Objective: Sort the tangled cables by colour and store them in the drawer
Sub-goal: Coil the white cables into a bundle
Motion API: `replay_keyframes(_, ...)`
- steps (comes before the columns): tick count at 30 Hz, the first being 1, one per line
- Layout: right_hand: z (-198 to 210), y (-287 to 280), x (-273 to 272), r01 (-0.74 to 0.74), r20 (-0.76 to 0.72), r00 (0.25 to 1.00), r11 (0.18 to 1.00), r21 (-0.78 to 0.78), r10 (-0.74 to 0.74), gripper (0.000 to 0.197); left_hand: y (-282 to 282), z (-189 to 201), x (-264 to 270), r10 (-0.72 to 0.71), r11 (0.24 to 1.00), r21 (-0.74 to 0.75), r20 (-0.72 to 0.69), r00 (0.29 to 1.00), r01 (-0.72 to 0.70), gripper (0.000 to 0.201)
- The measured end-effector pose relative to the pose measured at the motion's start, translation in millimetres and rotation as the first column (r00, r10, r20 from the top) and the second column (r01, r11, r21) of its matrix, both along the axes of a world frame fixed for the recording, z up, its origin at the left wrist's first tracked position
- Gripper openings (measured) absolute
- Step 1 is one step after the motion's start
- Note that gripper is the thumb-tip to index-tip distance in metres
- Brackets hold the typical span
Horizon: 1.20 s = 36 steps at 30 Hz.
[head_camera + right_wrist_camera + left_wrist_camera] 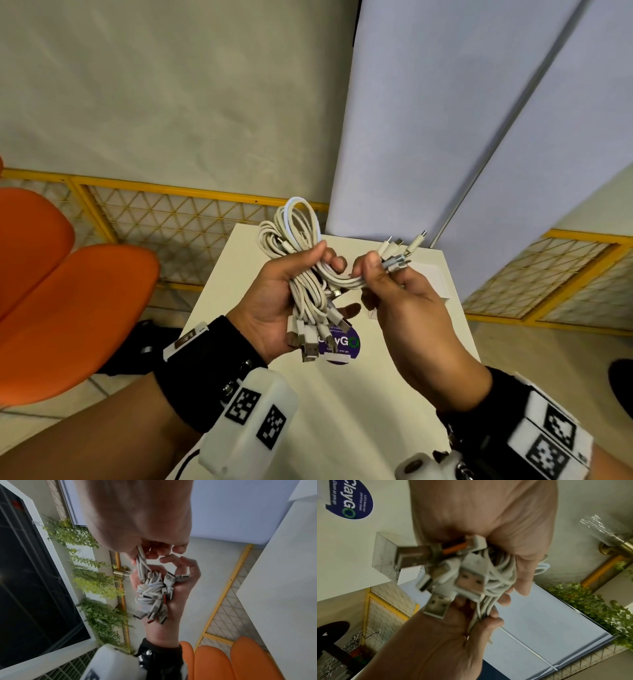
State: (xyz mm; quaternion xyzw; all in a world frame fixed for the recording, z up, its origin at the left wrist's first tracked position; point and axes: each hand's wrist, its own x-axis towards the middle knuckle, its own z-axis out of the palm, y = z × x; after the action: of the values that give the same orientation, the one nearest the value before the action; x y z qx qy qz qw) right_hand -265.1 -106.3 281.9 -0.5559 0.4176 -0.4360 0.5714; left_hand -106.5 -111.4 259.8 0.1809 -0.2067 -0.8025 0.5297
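Above the white table (394,377), the left hand (274,301) grips a bundle of white cables (301,267); the right hand (407,308) pinches their loose ends. Sorting looks underway. No drawer shows, so storing remains.

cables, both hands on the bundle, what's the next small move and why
Probably set the white cables down on the table. The left hand grips the coiled middle, the right hand pinches the plug ends, all look white, and no drawer is in view.

orange chairs (68,308), yellow lattice fence (171,219)
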Motion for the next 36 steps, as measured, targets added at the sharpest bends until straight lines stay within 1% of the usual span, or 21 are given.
replay_keyframes(2, -1, -3, 1, 0.022, -0.025, 0.999, 0.999, 0.035, -0.021, 0.038, 2, 3, -4, 0.076, 0.997, 0.024, -0.007, 0.997, -0.076, 0.021)
replay_keyframes(4, -4, -4, 3, 0.017, 0.06, 0.998, 0.997, 0.075, -0.022, 0.033, 5, 6, -8, 0.147, 0.987, 0.062, -0.014, 0.989, -0.146, 0.018)
replay_keyframes(7, -12, -2, 3, -0.046, 0.229, 0.973, 0.984, 0.172, 0.005, 0.022, 6, 8, -10, 0.203, 0.978, 0.056, -0.027, 0.979, -0.202, 0.017)
replay_keyframes(10, -22, 0, -1, -0.11, 0.346, 0.938, 0.963, 0.245, 0.019, 0.012, 4, 2, -6, 0.198, 0.98, 0.043, -0.055, 0.979, -0.196, 0.012)
replay_keyframes(12, -28, 1, -3, -0.173, 0.388, 0.919, 0.954, 0.246, 0.067, 0.013, 2, 0, -2, 0.159, 0.986, 0.05, -0.047, 0.986, -0.156, 0.013)
replay_keyframes(14, -39, 1, -7, -0.223, 0.353, 0.926, 0.947, 0.231, 0.132, 0.028, 0, 1, 2, 0.139, 0.988, 0.064, 0.025, 0.99, -0.14, 0.019)
replay_keyframes(17, -54, -1, -17, -0.251, 0.153, 0.964, 0.936, 0.247, 0.218, 0.051, 0, 1, 9, 0.145, 0.984, 0.069, 0.239, 0.96, -0.165, 0.026)
replay_keyframes(19, -59, -7, -25, -0.199, 0.037, 0.98, 0.946, 0.257, 0.196, 0.066, 2, -4, 11, 0.148, 0.982, 0.059, 0.334, 0.931, -0.178, 0.029)
replay_keyframes(21, -57, -15, -33, -0.15, 0.018, 0.988, 0.957, 0.248, 0.151, 0.076, 4, -9, 13, 0.125, 0.986, 0.059, 0.376, 0.918, -0.159, 0.03)
replay_keyframes(22, -53, -19, -37, -0.15, 0.033, 0.989, 0.96, 0.238, 0.146, 0.079, 6, -12, 13, 0.107, 0.989, 0.058, 0.387, 0.916, -0.14, 0.03)
replay_keyframes(24, -41, -27, -41, -0.174, 0.123, 0.981, 0.96, 0.221, 0.15, 0.079, 9, -15, 12, 0.075, 0.994, 0.041, 0.416, 0.906, -0.101, 0.031)
replay_keyframes(25, -34, -31, -43, -0.205, 0.168, 0.971, 0.957, 0.206, 0.172, 0.077, 11, -16, 10, 0.065, 0.996, 0.024, 0.44, 0.896, -0.084, 0.031)
replay_keyframes(26, -25, -32, -42, -0.241, 0.177, 0.962, 0.953, 0.182, 0.21, 0.074, 13, -16, 8, 0.06, 0.998, 0.002, 0.468, 0.882, -0.069, 0.03)
replay_keyframes(27, -16, -31, -41, -0.274, 0.132, 0.958, 0.95, 0.152, 0.256, 0.072, 14, -16, 6, 0.06, 0.998, -0.023, 0.503, 0.862, -0.057, 0.028)
replay_keyframes(29, -1, -25, -30, -0.31, -0.061, 0.946, 0.945, 0.104, 0.318, 0.076, 18, -12, -1, 0.083, 0.995, -0.086, 0.577, 0.812, -0.041, 0.016)
replay_keyframes(30, 4, -21, -21, -0.313, -0.143, 0.935, 0.945, 0.09, 0.323, 0.078, 20, -9, -4, 0.099, 0.992, -0.119, 0.605, 0.79, -0.033, 0.009)
replay_keyframes(31, 8, -16, -11, -0.295, -0.191, 0.933, 0.952, 0.077, 0.305, 0.078, 22, -7, -9, 0.107, 0.989, -0.146, 0.629, 0.77, -0.018, 0.006)
replay_keyframes(32, 11, -11, -1, -0.248, -0.213, 0.943, 0.967, 0.055, 0.254, 0.076, 24, -5, -13, 0.112, 0.986, -0.169, 0.654, 0.748, 0.0, 0.007)
replay_keyframes(33, 13, -8, 8, -0.187, -0.206, 0.96, 0.982, 0.035, 0.19, 0.072, 25, -4, -17, 0.117, 0.982, -0.189, 0.681, 0.723, 0.02, 0.009)
replay_keyframes(34, 15, -5, 15, -0.139, -0.173, 0.974, 0.99, 0.03, 0.143, 0.064, 27, -3, -20, 0.126, 0.977, -0.211, 0.708, 0.695, 0.037, 0.012)
replay_keyframes(36, 17, -3, 24, -0.121, -0.096, 0.987, 0.992, 0.048, 0.125, 0.049, 31, -1, -21, 0.132, 0.965, -0.245, 0.757, 0.639, 0.09, 0.02)
